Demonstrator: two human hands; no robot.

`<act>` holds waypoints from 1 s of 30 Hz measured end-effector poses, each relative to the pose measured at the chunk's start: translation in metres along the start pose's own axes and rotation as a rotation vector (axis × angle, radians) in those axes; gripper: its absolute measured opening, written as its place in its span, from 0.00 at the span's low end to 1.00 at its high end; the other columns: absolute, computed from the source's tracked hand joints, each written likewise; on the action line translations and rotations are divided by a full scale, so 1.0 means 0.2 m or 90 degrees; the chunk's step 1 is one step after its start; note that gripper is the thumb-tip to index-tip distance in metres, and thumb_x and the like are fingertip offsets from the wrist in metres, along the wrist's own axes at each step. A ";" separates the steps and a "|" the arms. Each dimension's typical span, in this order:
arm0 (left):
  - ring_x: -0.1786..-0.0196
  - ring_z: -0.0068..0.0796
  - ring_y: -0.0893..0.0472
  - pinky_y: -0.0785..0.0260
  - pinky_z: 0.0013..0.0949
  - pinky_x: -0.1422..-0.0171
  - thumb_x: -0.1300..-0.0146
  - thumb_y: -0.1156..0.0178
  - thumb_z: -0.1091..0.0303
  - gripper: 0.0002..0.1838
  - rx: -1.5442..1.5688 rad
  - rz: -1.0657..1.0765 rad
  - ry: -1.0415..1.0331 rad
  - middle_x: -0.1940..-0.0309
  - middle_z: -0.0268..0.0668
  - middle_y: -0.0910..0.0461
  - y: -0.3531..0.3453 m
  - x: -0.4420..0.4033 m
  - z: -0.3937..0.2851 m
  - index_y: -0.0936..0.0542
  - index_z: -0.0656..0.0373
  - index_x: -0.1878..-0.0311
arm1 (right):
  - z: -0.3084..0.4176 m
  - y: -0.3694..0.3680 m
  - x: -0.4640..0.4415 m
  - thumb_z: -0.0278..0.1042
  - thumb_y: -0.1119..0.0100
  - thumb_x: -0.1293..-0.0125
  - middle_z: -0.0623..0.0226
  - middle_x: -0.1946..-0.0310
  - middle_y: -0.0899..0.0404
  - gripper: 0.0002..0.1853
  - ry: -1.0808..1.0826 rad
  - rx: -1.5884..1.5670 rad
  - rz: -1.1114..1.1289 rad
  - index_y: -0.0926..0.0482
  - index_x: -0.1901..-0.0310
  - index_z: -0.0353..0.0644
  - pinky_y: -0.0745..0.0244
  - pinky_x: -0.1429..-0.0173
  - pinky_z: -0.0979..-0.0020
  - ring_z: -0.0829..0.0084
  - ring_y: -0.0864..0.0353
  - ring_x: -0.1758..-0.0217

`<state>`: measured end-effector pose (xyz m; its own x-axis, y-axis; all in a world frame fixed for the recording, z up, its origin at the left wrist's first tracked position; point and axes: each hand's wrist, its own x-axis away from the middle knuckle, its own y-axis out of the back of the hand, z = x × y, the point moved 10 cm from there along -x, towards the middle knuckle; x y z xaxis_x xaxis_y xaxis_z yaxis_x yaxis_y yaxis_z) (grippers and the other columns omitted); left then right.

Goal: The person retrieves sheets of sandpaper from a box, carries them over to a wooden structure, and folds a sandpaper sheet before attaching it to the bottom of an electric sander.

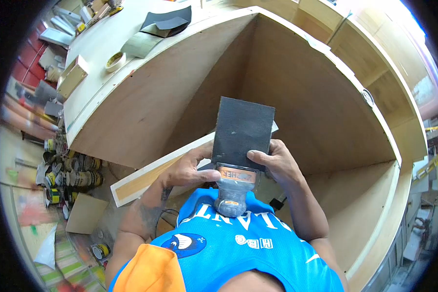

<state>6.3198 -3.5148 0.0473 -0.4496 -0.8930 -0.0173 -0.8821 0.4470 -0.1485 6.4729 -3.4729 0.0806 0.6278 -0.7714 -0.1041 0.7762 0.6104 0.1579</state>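
Note:
A grey power sander (232, 197) with an orange label is held close to my chest, its rounded end toward my blue jersey. A dark rectangular sheet of sandpaper (243, 127) stands up from its far end. My left hand (192, 168) is closed at the left side of the sander, thumb lying along its label. On the other side, my right hand (277, 163) pinches the sandpaper's lower right edge, thumb on its dark face. The fingers behind the sheet are hidden. Behind my hands lies a long, white-edged wooden piece (138, 185).
A large open wooden cabinet (219, 73) surrounds the space ahead. On its left top lie a roll of tape (116, 62) and dark sheets (165, 23). Several paint cans (84, 178) and a brown board (86, 214) are at the left. Shelving (374, 53) runs along the right.

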 end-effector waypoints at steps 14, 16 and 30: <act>0.28 0.45 0.27 0.46 0.50 0.18 0.43 0.26 0.44 0.40 -0.153 0.200 0.125 0.34 0.47 0.22 -0.04 0.02 0.01 0.21 0.59 0.33 | -0.16 0.08 0.03 0.34 0.28 0.35 0.56 0.62 0.11 0.13 -0.152 -0.107 -0.061 0.13 0.54 0.33 0.14 0.53 0.63 0.71 0.12 0.61; 0.28 0.45 0.28 0.47 0.50 0.18 0.43 0.25 0.44 0.40 -0.145 0.205 0.131 0.33 0.47 0.22 -0.04 0.02 0.03 0.22 0.59 0.33 | -0.16 0.10 0.03 0.34 0.29 0.35 0.56 0.63 0.12 0.13 -0.166 -0.103 -0.075 0.13 0.54 0.33 0.14 0.53 0.62 0.71 0.12 0.61; 0.29 0.44 0.26 0.41 0.48 0.20 0.35 0.29 0.53 0.33 -0.198 0.263 0.099 0.34 0.46 0.22 -0.06 0.04 -0.01 0.24 0.59 0.31 | 0.06 -0.01 -0.04 0.34 0.25 0.36 0.59 0.59 0.10 0.12 0.010 0.053 0.023 0.11 0.56 0.36 0.14 0.52 0.66 0.72 0.12 0.59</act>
<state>6.3264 -3.5264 0.0501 -0.7629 -0.6316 0.1380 -0.6164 0.7750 0.1397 6.4656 -3.4710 0.0922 0.6570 -0.7455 -0.1123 0.7456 0.6205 0.2432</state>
